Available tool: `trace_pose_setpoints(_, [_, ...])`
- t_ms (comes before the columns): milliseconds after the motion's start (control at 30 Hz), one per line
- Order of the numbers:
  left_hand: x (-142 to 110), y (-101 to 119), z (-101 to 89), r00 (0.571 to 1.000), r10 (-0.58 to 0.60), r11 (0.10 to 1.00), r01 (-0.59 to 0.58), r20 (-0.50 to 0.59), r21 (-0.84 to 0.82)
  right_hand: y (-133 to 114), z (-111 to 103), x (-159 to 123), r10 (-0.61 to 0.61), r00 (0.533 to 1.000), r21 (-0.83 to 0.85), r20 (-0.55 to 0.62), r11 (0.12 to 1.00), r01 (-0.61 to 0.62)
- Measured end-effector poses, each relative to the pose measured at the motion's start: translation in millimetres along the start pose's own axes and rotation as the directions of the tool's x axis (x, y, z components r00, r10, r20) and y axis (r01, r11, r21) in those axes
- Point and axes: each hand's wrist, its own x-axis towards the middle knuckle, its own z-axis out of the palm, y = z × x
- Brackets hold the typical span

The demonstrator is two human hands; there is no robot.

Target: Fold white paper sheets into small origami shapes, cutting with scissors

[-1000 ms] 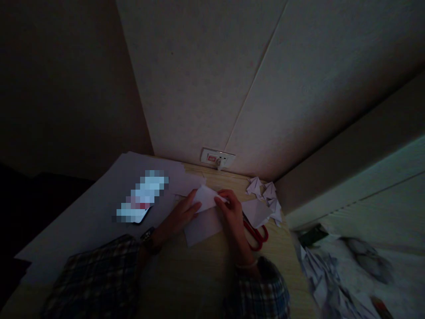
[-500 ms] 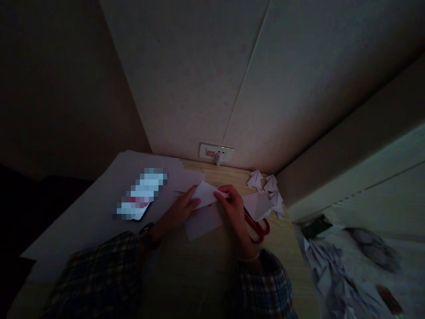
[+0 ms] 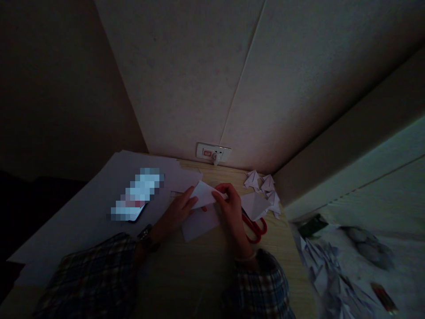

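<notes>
A folded piece of white paper is held up between my two hands above the table. My left hand grips its left edge, thumb on top and fingers underneath. At its right corner, my right hand pinches the paper between thumb and fingers. Beneath them a flat white sheet lies on the wood. Just right of my right hand are red-handled scissors, partly covered by another piece of paper. Several small folded paper figures sit beyond that, close to the wall.
Large white sheets cover the table's left side, with a lit phone, its screen blurred, on top. A wall socket holds a plug. Past the table's right edge, lower down, lie many folded papers and a dark round object.
The view has shifted slightly, moving everything a little to the left. Both hands keep their hold on the folded paper, with only slight finger movement.
</notes>
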Motion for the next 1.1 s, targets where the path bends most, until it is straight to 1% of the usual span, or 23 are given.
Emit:
trace_pose_setpoints(133, [0.5,-2.2,1.1,0.998,-0.016,0.998,0.012,-0.065,-0.054,0.2,0.8,-1.0,0.022,0.999,0.011,0.035,1.000,-0.022])
trace_pose_setpoints(233, [1.8,-4.0,1.4,0.998,-0.005,0.998,0.001,-0.061,-0.060,-1.6,1.6,-2.1,0.036,0.998,-0.001,0.053,0.999,-0.036])
trace_pose_setpoints(333, [2.2,-3.6,1.4,0.999,0.009,1.000,-0.010,-0.052,-0.017,-3.8,2.5,-2.9,0.046,0.997,0.017,0.058,0.999,-0.047])
trace_pose_setpoints(400, [2.2,-2.5,1.0,0.997,0.048,0.999,-0.047,-0.058,0.027,-4.6,2.5,-3.0,0.058,0.996,0.033,0.068,0.998,-0.060])
trace_pose_setpoints(467, [2.5,-1.2,-0.3,0.991,0.116,0.987,-0.108,-0.070,0.115,-4.6,1.9,-2.7,0.056,0.995,0.022,0.077,0.998,-0.058])
trace_pose_setpoints(567, [3.7,-0.2,-3.6,0.980,0.187,0.949,-0.163,-0.063,0.270,-3.9,0.1,-1.6,0.027,0.995,-0.055,0.097,0.998,-0.022])
trace_pose_setpoints(633, [4.2,-1.0,-5.5,0.983,0.180,0.935,-0.164,-0.022,0.314,-4.1,-0.9,-0.9,0.022,0.989,-0.106,0.147,0.994,-0.006])
trace_pose_setpoints(700, [3.6,-3.0,-6.3,0.986,0.152,0.939,-0.167,0.075,0.299,-5.0,-1.3,-0.5,0.021,0.976,-0.139,0.219,0.990,0.010])
trace_pose_setpoints(767, [2.4,-5.3,-6.1,0.973,0.135,0.948,-0.182,0.186,0.261,-6.4,-1.2,-0.6,0.009,0.958,-0.166,0.288,0.985,0.041])
trace_pose_setpoints(833, [1.7,-6.8,-6.4,0.959,0.149,0.948,-0.208,0.242,0.242,-7.7,-1.1,-1.0,-0.004,0.942,-0.196,0.335,0.978,0.074])
trace_pose_setpoints(900, [2.4,-6.5,-9.0,0.959,0.189,0.936,-0.241,0.211,0.257,-8.6,-1.3,-1.7,-0.008,0.933,-0.220,0.359,0.971,0.093])
trace_pose_setpoints(967, [4.7,-4.2,-14.7,0.965,0.221,0.927,-0.253,0.140,0.279,-8.9,-2.3,-2.7,-0.013,0.936,-0.232,0.352,0.968,0.100])
trace_pose_setpoints(1033, [8.1,-1.1,-22.7,0.978,0.202,0.942,-0.210,0.060,0.261,-8.5,-3.6,-4.0,-0.022,0.952,-0.229,0.307,0.969,0.096])
trace_pose_setpoints(1100, [11.3,1.7,-30.3,0.990,0.124,0.983,-0.113,-0.065,0.142,-7.7,-4.4,-5.7,-0.024,0.975,-0.214,0.220,0.974,0.072])
